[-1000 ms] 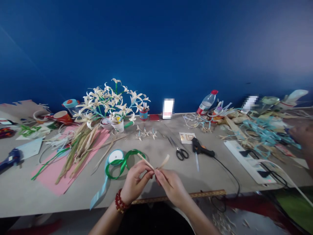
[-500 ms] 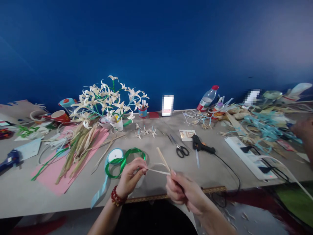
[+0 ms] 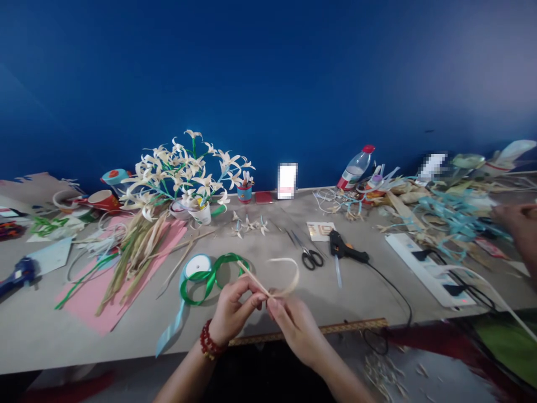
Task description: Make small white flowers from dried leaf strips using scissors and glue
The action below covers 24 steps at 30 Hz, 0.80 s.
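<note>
Both my hands meet over the table's front edge around a thin cream strip (image 3: 292, 282) that looks like dried husk. My left hand (image 3: 235, 308), with red beads at the wrist, pinches it between thumb and fingertips. On the other side my right hand (image 3: 293, 327) is closed on the same strip, its fingertips close to the left ones. One end of the strip points up to the left, while the other curls in a loop above my right hand. Just beyond my left hand lie a loop of green ribbon (image 3: 229, 258) and a roll of light blue ribbon (image 3: 198, 266).
Scissors (image 3: 312, 259) and a black glue gun (image 3: 346, 249) lie ahead to the right, near a white power strip (image 3: 428, 271). White flowers (image 3: 184, 173) stand at the back left, behind husks on pink paper (image 3: 88, 299). Another person's hand (image 3: 518, 218) shows at the right edge.
My hands have come together, the right moving left and the left slightly right. The strip, stretched between them before, now curls above my right hand.
</note>
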Tool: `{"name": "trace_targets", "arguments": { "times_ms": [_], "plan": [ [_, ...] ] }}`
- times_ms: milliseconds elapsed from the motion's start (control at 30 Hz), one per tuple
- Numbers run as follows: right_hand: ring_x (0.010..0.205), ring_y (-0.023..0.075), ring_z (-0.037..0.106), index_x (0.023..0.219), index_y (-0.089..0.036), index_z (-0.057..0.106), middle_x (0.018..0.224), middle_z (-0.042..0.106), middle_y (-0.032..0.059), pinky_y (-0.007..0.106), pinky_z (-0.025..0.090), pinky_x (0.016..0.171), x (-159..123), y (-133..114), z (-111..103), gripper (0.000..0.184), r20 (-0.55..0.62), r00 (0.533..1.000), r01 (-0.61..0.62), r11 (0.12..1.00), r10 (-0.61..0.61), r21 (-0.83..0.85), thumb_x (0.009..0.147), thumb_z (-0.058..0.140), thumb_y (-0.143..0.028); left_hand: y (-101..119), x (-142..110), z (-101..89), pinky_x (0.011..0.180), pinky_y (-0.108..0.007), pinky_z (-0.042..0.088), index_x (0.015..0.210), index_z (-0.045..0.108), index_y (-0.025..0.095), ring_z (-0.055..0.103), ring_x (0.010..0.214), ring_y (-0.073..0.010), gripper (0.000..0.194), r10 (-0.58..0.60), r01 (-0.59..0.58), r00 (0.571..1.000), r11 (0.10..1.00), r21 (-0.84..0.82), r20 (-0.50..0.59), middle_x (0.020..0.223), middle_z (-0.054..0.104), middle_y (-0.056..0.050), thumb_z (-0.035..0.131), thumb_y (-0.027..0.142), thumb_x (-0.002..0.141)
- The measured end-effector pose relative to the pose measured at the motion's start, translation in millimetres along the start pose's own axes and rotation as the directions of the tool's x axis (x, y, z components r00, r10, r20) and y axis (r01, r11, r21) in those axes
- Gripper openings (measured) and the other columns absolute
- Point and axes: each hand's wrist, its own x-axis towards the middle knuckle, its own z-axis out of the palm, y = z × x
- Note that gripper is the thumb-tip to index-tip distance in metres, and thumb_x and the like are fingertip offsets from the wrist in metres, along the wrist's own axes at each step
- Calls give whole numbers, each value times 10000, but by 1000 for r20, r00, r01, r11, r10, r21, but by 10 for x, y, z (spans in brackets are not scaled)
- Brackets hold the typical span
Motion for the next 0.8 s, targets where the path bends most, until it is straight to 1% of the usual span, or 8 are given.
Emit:
{"name": "trace_targets", "arguments": {
  "times_ms": [167,267,400,467,533,600,700,800],
  "plan": [
    [590,127,427,651,-195,454,617,432,-25,246,294,565,16,75,-7,489,43,998,-42,999,42,18,1006,325,-505,47,8,-46,708,-261,483,722,623,161,629,729,-163,229,66,-68,997,996,56,32,722,675,-47,595,273,919],
    [587,117,413,647,-190,457,618,433,-25,242,296,561,12,109,-7,509,88,994,-79,992,71,99,1004,322,-527,50,20,-64,700,-252,484,715,627,158,627,719,-157,240,100,-102,995,993,64,30,711,672,-45,611,296,911],
    [541,99,360,622,-186,450,574,401,-38,239,274,520,10,118,27,532,141,985,-135,958,101,253,978,365,-573,48,34,-73,681,-255,480,712,640,154,602,664,-148,265,93,-95,995,995,43,42,660,635,-32,633,349,892],
    [482,83,299,609,-193,430,519,335,-66,235,223,467,12,101,39,534,204,968,-220,890,147,399,940,423,-611,61,32,-73,722,-278,486,724,641,157,603,682,-157,263,115,-116,992,993,14,60,635,624,-25,628,357,894],
    [426,64,225,585,-206,387,471,268,-95,231,148,421,8,67,29,545,324,928,-339,772,182,537,897,475,-644,79,25,-75,730,-283,488,743,645,158,609,718,-165,257,151,-151,985,989,-3,85,664,635,-36,613,356,904],
    [393,50,175,557,-215,342,439,238,-111,229,87,398,-3,21,-12,562,432,884,-431,669,178,606,870,511,-651,86,17,-86,715,-279,487,766,649,158,619,759,-176,245,181,-180,978,984,-15,102,713,654,-55,596,343,917],
    [373,40,133,536,-218,314,416,218,-122,223,58,383,-23,-38,-110,569,505,854,-477,580,128,660,875,528,-622,52,6,-122,718,-282,486,765,641,162,622,750,-174,221,179,-176,981,984,-35,81,679,652,-46,591,307,924],
    [370,43,108,542,-220,311,417,208,-124,216,61,381,-31,-44,-175,559,540,837,-499,533,90,684,901,497,-607,-4,-6,-146,685,-272,483,767,632,161,611,700,-162,193,131,-127,990,989,-73,51,631,640,-30,607,282,916]
  ]
}}
